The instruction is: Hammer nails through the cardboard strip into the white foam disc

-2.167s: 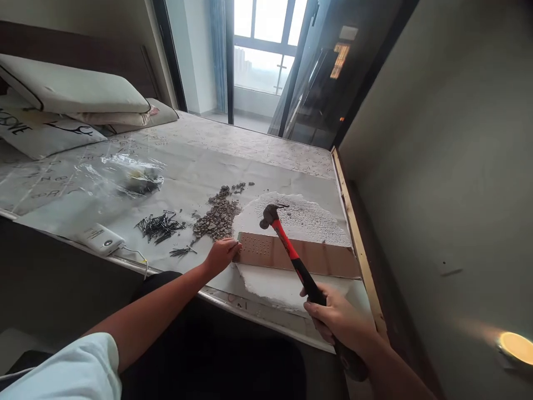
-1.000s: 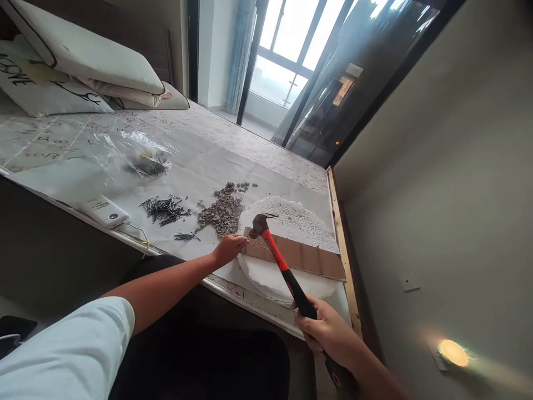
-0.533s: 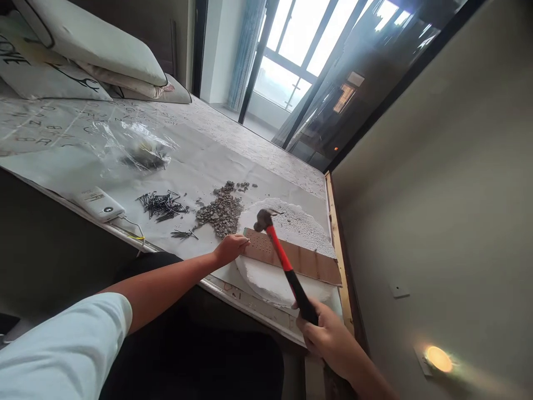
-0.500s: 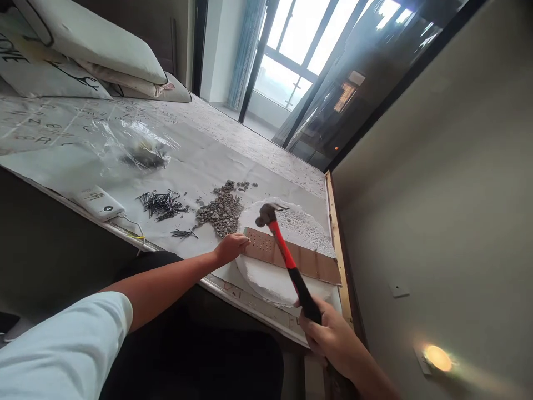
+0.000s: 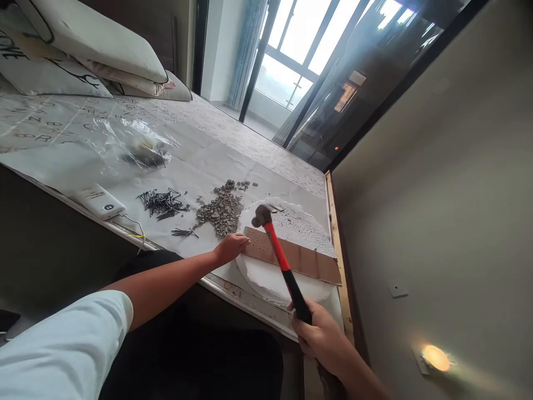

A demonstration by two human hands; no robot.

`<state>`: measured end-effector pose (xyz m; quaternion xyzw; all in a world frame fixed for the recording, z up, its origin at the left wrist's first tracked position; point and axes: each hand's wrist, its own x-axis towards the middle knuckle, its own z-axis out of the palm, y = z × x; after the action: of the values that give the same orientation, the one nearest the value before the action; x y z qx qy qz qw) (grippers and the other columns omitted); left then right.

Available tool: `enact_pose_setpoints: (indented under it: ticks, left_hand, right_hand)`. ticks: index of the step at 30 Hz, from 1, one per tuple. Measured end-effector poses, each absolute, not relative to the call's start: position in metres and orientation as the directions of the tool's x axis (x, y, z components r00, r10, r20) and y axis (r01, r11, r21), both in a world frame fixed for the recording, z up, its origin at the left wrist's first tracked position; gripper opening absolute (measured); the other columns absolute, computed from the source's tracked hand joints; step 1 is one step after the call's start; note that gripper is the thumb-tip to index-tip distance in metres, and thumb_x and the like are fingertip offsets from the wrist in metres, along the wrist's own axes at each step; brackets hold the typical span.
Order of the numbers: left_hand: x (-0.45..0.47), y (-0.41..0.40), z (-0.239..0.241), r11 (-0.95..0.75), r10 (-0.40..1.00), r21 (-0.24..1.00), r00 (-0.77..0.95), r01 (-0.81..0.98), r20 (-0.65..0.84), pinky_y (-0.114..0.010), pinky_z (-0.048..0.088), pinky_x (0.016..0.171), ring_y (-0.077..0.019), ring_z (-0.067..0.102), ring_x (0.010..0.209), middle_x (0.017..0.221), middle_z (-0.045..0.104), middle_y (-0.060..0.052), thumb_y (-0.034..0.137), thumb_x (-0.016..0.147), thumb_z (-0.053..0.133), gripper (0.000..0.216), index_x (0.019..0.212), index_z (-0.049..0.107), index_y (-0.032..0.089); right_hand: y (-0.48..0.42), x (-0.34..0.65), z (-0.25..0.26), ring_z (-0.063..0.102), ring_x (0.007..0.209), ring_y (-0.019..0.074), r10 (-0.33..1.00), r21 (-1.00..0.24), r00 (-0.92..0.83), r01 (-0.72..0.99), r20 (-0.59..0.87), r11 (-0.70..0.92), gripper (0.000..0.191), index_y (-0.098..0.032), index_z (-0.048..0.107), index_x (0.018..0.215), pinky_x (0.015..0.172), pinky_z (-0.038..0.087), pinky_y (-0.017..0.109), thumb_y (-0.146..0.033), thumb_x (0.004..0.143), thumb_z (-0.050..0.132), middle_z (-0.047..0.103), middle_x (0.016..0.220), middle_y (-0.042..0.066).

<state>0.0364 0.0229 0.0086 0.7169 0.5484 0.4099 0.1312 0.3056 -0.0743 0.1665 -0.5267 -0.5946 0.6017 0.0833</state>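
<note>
Two hands busy: right hand (image 5: 322, 339) wrapped tight round hammer (image 5: 280, 258), head raised over board (image 5: 308, 261). Left hand (image 5: 231, 247) has its fingers bunched at the board's 9 o'clock end; can't tell if they pinch a nail. Only that end is dotted, so probably early. Spare nails (image 5: 162, 203) at 10 o'clock.

The board (image 5: 300, 256) lies on the foam disc (image 5: 270, 278). Left of the disc sits the gravel pile (image 5: 220, 211), then the nails (image 5: 162, 203), then the power bank (image 5: 100, 201).
</note>
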Motion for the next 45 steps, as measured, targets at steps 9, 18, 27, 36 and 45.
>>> enact_pose_setpoints:
  ticks: [9, 18, 27, 36, 45]
  left_hand:
    - [0.037, 0.023, 0.009, -0.396, 0.865, 0.623, 0.046, 0.675, 0.501, -0.022, 0.034, 0.056, -0.0093, 0.042, 0.055, 0.057, 0.045, 0.001, 0.025, 0.086, 0.043, 0.035, 0.052, 0.044, 0.017]
    - [0.035, 0.021, 0.008, -0.430, 0.847, 0.553, 0.107, 0.714, 0.520, -0.020, 0.035, 0.055, -0.0084, 0.045, 0.057, 0.061, 0.048, 0.000, 0.024, 0.088, 0.040, 0.034, 0.056, 0.049, 0.015]
    - [0.036, 0.024, 0.008, -0.416, 0.867, 0.578, 0.115, 0.702, 0.485, -0.021, 0.035, 0.056, -0.0090, 0.045, 0.058, 0.062, 0.049, -0.001, 0.024, 0.088, 0.040, 0.035, 0.055, 0.049, 0.015]
    - [0.036, 0.023, 0.002, -0.437, 0.855, 0.600, 0.102, 0.670, 0.508, -0.021, 0.036, 0.058, -0.0096, 0.047, 0.060, 0.063, 0.050, -0.001, 0.023, 0.086, 0.043, 0.031, 0.056, 0.052, 0.015]
    - [0.035, 0.022, -0.004, -0.420, 0.847, 0.577, 0.073, 0.700, 0.527, -0.020, 0.035, 0.056, -0.0092, 0.047, 0.059, 0.060, 0.050, 0.000, 0.024, 0.085, 0.043, 0.032, 0.056, 0.053, 0.016]
  right_hand:
    - [-0.075, 0.309, 0.169, 0.024, 0.031, 0.0042, 0.759, -0.815, -0.416, 0.521, -0.501, -0.253, 0.018, -0.021, 0.041, 0.083, 0.030, 0.021, 0.018, -0.027, 0.068, 0.050, 0.028, 0.047, -0.012]
    - [-0.078, 0.305, 0.171, 0.027, 0.031, 0.0039, 0.754, -0.830, -0.443, 0.505, -0.485, -0.237, 0.013, -0.021, 0.039, 0.077, 0.031, 0.020, 0.018, -0.021, 0.066, 0.046, 0.029, 0.045, -0.012]
    - [-0.082, 0.300, 0.171, 0.030, 0.034, 0.0045, 0.749, -0.809, -0.444, 0.552, -0.492, -0.204, 0.010, -0.021, 0.039, 0.073, 0.034, 0.020, 0.019, -0.019, 0.065, 0.045, 0.030, 0.047, -0.011]
    - [-0.086, 0.297, 0.158, 0.024, 0.027, 0.0034, 0.719, -0.819, -0.453, 0.498, -0.527, -0.286, 0.013, -0.022, 0.035, 0.073, 0.028, 0.015, 0.018, -0.022, 0.063, 0.044, 0.026, 0.042, -0.013]
    - [-0.085, 0.292, 0.160, 0.027, 0.028, 0.0044, 0.690, -0.794, -0.455, 0.531, -0.562, -0.296, 0.014, -0.022, 0.034, 0.073, 0.027, 0.021, 0.018, -0.018, 0.062, 0.042, 0.027, 0.043, -0.013]
